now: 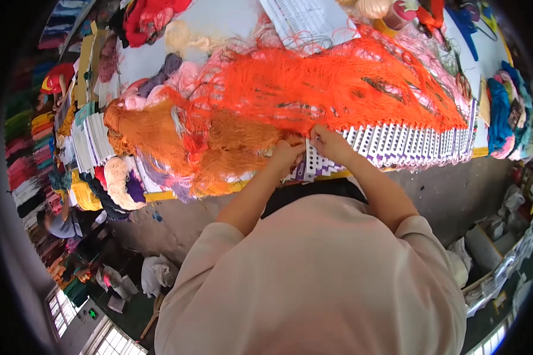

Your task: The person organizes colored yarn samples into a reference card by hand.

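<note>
My left hand (287, 155) is closed in a pinch beside the brown-orange thread (234, 139); what its fingertips hold is too small to make out. Close to its right, my right hand (330, 145) has its fingers curled at the lower edge of the orange-red thread (290, 77), apparently pinching some of it. Between the hands stands a white card with punched holes (311, 163). A long row of similar white and purple hole-punched cards (408, 145) runs rightward along the table edge, with orange-red thread fanning back from it.
Printed sheets (308, 21) lie at the back of the white table (219, 18). Stacked white cards (92, 142) and a cream skein (117, 179) sit at left, blue skeins (498, 109) at right. Another person (65, 225) is at far left, near shelves of coloured yarn (26, 160).
</note>
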Demonstrator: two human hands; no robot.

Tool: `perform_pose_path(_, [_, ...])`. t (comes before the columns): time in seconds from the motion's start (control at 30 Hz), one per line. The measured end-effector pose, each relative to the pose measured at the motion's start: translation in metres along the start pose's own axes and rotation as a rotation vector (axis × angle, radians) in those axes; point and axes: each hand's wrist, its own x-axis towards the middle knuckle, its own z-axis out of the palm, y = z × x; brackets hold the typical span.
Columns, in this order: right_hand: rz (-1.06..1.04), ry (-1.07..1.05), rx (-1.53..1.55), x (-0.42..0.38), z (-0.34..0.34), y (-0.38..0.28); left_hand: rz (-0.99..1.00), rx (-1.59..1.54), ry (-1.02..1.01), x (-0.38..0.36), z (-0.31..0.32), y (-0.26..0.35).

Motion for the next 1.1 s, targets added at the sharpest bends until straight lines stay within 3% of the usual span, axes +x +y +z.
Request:
perform_pose_path(0.03, [-0.094, 0.068, 0.004, 0.004, 0.006, 0.008, 0.018, 0.055, 0.005, 0.000, 0.004, 0.004])
perform_pose_path(0.17, [-0.060, 0.043, 0.044, 0.001, 0.005, 0.003, 0.118, 0.252, -0.022, 0.003, -0.002, 0.003])
perform_pose_path(0.33, [-0.053, 0.051, 0.159, -0.001, 0.010, 0.008, 0.270, 0.476, 0.274, -0.012, -0.014, 0.007])
perform_pose_path(0.43, [-0.028, 0.040, 0.180, 0.002, 0.013, 0.015, 0.006, -0.110, 0.036, -0.019, -0.020, 0.011])
perform_pose_path(0.57, [-0.053, 0.070, 0.172, 0.000, 0.015, 0.018, -0.100, -0.449, -0.112, -0.008, -0.020, 0.001])
perform_pose_path(0.63, [-0.043, 0.074, 0.179, 0.000, 0.015, 0.018, -0.079, -0.553, -0.434, -0.003, -0.030, -0.002])
perform_pose_path(0.93, [0.064, 0.053, 0.504, -0.006, 0.012, 0.008, -0.072, -0.313, -0.360, -0.006, -0.021, 0.009])
perform_pose_path(1.1, [0.095, 0.053, 0.604, -0.004, 0.010, 0.013, -0.064, -0.437, -0.224, -0.013, -0.033, 0.015])
